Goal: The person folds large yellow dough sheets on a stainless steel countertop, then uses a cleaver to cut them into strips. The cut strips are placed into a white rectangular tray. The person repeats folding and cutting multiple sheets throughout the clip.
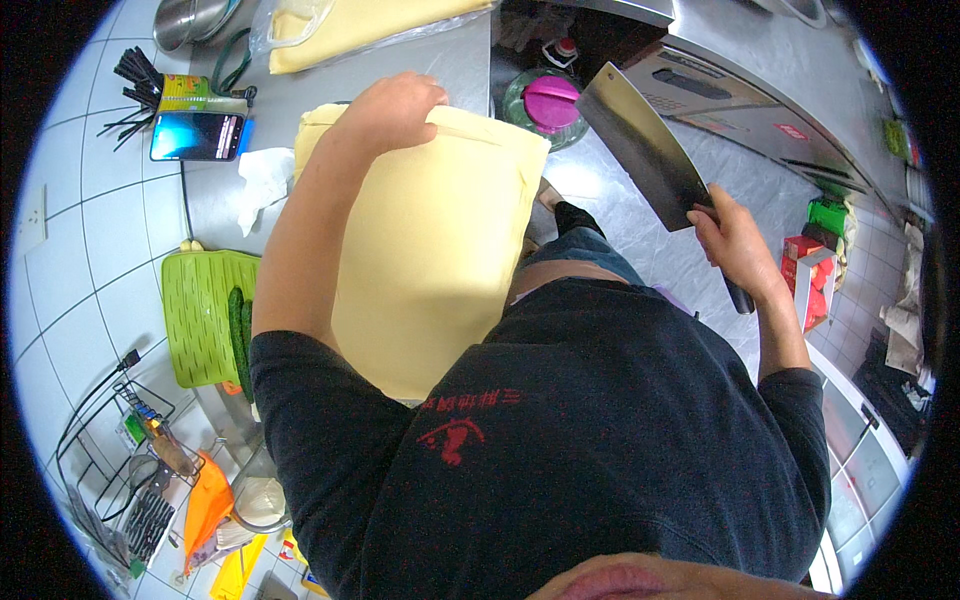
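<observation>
A folded or stacked pale yellow sheet (427, 247), apparently bean curd skin, spans the space in front of my torso. My left hand (397, 112) grips its far edge, with the fingers curled over and the thumb on top. Out to the right, my right hand (735, 236) holds a Chinese cleaver (645, 150) by its dark handle. The broad blade points up and left, over the floor and apart from the yellow sheet. Part of the sheet's left side is hidden behind my left arm.
More yellow sheets (375, 26) lie in clear plastic on the steel counter (450, 75). A lit phone (196, 136), crumpled white tissue (264, 180) and green slotted board (199, 315) with cucumbers (238, 330) are at left. A jar with a magenta lid (551, 103) stands below the counter.
</observation>
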Demonstrator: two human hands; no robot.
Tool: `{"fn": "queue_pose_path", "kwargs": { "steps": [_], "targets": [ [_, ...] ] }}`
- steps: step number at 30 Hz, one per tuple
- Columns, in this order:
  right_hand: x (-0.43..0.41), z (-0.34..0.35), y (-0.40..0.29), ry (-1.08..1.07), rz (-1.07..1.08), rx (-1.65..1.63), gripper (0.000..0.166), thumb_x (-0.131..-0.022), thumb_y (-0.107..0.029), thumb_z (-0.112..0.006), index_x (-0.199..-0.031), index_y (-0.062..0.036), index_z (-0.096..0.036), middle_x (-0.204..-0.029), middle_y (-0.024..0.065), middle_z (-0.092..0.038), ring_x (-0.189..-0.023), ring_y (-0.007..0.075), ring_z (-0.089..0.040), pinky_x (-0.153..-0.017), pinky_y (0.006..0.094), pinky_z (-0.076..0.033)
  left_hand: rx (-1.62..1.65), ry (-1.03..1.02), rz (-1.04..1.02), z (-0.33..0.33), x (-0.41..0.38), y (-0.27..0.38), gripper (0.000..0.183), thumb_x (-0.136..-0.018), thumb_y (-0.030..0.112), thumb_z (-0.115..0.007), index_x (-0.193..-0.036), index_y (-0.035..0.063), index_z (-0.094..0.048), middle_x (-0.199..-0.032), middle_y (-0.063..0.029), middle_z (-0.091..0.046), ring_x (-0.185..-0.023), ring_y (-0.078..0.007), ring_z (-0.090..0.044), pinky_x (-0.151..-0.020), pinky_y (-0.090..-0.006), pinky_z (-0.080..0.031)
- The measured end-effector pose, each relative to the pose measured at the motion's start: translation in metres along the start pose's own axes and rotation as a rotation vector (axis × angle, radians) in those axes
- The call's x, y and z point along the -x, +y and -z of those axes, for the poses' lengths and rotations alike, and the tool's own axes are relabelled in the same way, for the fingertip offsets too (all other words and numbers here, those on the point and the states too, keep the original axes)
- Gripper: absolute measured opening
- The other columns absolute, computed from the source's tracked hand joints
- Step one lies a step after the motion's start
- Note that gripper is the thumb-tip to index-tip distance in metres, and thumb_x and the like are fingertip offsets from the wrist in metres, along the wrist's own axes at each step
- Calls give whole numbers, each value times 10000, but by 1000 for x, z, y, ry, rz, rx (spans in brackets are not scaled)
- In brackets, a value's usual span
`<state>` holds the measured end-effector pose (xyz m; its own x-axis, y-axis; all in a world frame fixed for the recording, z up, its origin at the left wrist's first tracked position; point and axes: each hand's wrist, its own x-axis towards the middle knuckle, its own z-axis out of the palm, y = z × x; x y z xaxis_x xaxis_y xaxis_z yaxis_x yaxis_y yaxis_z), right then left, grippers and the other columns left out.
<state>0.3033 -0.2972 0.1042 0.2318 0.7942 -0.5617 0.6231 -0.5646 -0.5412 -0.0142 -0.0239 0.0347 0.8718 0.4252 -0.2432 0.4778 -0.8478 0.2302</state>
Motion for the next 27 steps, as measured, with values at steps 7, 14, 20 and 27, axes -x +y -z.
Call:
{"fn": "queue_pose_path", "kwargs": {
  "steps": [7,14,20,27],
  "targets": [
    [-5,-5,10,47,99,-21,138,-948,-122,-559,-945,-22,-464,-611,17,-474,-514,87,-460,-449,276,-389,31,72,-17,0,0,-5,259,-729,105,-598,-971,34,-658,-967,-153,-667,-934,-344,-614,-840,-436,-492],
    [-9,4,-19,97,469,128,141,-912,-101,-601,-924,1,-504,-643,167,-539,-530,283,-530,-526,386,-419,360,3,228,20,-1,7,264,-729,127,-594,-983,97,-659,-901,-160,-673,-866,-346,-626,-775,-432,-497],
    [-10,7,-29,43,459,277,136,-879,-156,-607,-960,-58,-560,-719,223,-597,-707,433,-595,-602,515,-440,148,-111,90,13,-15,30,357,-704,121,-610,-1059,121,-647,-890,-158,-676,-884,-346,-638,-779,-426,-506],
    [-13,15,-35,43,558,437,150,-878,-152,-600,-996,-66,-569,-716,214,-605,-699,421,-598,-602,498,-452,188,-137,59,10,-29,61,402,-715,29,-590,-1106,108,-638,-1018,-178,-666,-984,-348,-622,-847,-436,-493]
  ]
}}
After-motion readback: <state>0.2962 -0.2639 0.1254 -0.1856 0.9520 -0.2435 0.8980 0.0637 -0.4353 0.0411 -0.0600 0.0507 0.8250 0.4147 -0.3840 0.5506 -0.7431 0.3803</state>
